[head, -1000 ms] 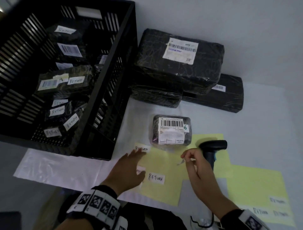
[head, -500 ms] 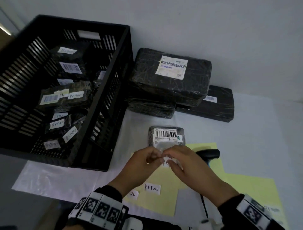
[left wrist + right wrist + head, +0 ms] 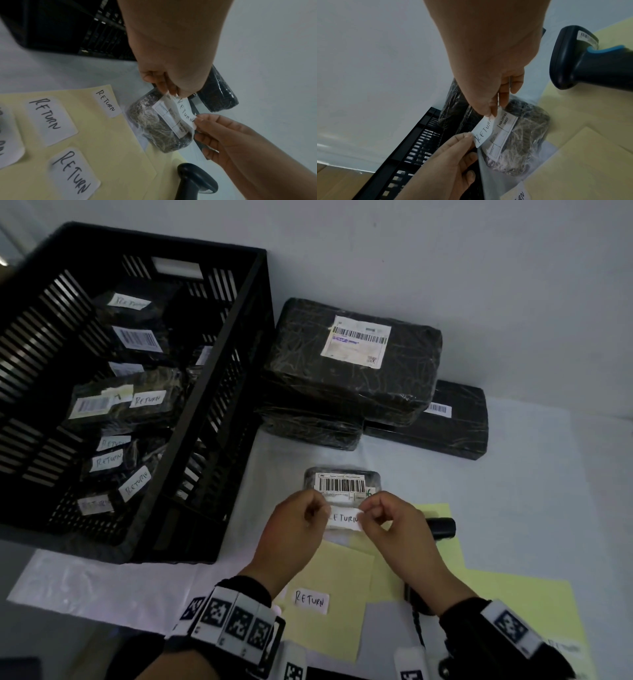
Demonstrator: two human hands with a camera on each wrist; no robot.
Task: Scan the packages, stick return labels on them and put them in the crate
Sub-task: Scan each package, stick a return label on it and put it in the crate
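Both hands, left hand (image 3: 295, 529) and right hand (image 3: 394, 525), each grip pinching one end of the RETURN label (image 3: 343, 518) above the small package (image 3: 342, 482) on the bench. Risk: label curls onto itself or covers the barcode (image 3: 342, 485).

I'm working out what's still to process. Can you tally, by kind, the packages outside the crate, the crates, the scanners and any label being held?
Packages outside the crate: 4
Black crate: 1
Barcode scanner: 1
RETURN label, held over the small package: 1
Total: 7
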